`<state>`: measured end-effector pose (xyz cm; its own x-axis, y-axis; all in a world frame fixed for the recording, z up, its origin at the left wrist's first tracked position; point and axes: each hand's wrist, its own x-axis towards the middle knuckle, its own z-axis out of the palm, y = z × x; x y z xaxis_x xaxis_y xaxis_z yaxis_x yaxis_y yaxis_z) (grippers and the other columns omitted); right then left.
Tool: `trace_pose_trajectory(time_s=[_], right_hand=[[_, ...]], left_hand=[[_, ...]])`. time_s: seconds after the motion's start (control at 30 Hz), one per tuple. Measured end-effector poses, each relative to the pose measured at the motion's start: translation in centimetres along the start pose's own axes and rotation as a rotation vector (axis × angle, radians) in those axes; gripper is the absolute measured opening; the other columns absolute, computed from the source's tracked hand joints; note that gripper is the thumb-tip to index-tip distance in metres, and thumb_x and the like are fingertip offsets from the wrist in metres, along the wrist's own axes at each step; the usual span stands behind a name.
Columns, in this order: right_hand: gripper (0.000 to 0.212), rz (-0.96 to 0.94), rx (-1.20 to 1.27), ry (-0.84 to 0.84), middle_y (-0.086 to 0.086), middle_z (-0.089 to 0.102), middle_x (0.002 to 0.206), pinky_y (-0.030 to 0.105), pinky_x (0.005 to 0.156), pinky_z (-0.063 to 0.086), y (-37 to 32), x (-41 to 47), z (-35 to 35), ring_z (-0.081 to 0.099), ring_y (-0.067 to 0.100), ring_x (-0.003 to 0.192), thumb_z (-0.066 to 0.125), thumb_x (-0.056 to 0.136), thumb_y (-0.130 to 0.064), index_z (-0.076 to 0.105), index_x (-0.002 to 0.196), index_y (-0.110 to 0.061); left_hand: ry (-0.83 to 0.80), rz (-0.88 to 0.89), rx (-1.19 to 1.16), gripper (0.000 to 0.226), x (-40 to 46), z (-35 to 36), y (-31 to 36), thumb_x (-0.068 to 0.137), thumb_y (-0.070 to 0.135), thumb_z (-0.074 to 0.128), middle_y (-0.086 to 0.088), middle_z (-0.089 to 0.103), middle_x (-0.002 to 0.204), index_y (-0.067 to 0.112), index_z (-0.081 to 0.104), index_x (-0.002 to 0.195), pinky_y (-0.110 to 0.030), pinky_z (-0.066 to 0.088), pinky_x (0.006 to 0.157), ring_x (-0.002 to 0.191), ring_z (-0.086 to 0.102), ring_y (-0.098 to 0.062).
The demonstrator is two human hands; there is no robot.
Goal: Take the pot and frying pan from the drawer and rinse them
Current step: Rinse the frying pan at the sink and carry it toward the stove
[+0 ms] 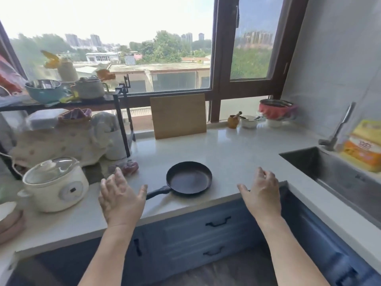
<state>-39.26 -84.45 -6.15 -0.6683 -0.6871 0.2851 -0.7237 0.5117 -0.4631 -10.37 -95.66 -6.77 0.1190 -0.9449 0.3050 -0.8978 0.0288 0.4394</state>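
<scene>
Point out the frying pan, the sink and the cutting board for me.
frying pan (188,179), head view, centre of its dark cooking surface
sink (338,174), head view, bare steel basin wall
cutting board (178,116), head view, middle of its wooden face

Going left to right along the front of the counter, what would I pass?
White electric cooker → left hand → frying pan → right hand → sink.

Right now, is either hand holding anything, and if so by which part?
Nothing is held. Both the left hand and right hand are open above the counter edge; the frying pan sits on the countertop, its handle beside the left thumb.
</scene>
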Motion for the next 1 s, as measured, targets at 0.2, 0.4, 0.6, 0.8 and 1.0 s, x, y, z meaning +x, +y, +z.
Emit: trace_pose_trajectory(time_s=[0.2,0.4,0.6,0.8,1.0], right_hand=[[0.066,-0.062,-0.011,-0.099,0.018,0.046,0.133,0.037,0.101,0.041,1.4,8.6,4.3,0.042,0.032,0.122,0.07,0.089,-0.036,0.042,0.137,-0.001],[0.075,-0.12,0.033,-0.234,0.016,0.038,0.143,0.035,0.104,0.038,1.3,14.0,10.1,0.035,0.029,0.132,0.068,0.091,-0.038,0.031,0.148,-0.004],[0.088,-0.149,0.076,-0.417,0.011,0.028,0.152,0.033,0.111,0.032,1.2,18.7,16.6,0.025,0.025,0.141,0.066,0.091,-0.043,0.016,0.156,-0.01],[0.11,-0.131,0.082,-0.68,0.005,0.022,0.156,0.035,0.113,0.029,2.5,22.5,23.4,0.021,0.021,0.145,0.077,0.079,-0.049,0.007,0.159,-0.021],[0.126,-0.154,0.058,-0.904,0.0,0.016,0.158,0.034,0.115,0.025,4.5,24.2,27.8,0.015,0.016,0.147,0.086,0.067,-0.047,0.002,0.159,-0.028]], left_hand=[[-0.039,-0.004,0.047,0.091,4.0,6.9,5.3,0.093,0.054,0.051,-0.014,0.018,0.159,0.01,0.004,0.156,-0.043,0.01,0.12,0.149,0.006,-0.031],[-0.111,-0.001,0.104,0.089,7.6,12.6,6.7,0.095,0.055,0.046,-0.012,0.012,0.161,0.013,-0.003,0.156,-0.043,0.008,0.121,0.15,0.0,-0.029],[-0.242,0.04,0.104,0.092,12.3,18.9,5.9,0.094,0.059,0.045,-0.011,0.005,0.163,0.015,-0.007,0.156,-0.042,0.005,0.122,0.151,-0.005,-0.026],[-0.548,0.074,0.009,0.11,15.9,25.2,2.5,0.081,0.066,0.061,-0.002,0.008,0.164,0.023,-0.007,0.157,-0.04,0.008,0.122,0.151,0.002,-0.023],[-0.788,0.102,-0.026,0.133,16.8,28.8,0.0,0.057,0.074,0.073,0.003,0.023,0.158,0.026,0.0,0.157,-0.036,0.023,0.116,0.146,0.017,-0.017]])
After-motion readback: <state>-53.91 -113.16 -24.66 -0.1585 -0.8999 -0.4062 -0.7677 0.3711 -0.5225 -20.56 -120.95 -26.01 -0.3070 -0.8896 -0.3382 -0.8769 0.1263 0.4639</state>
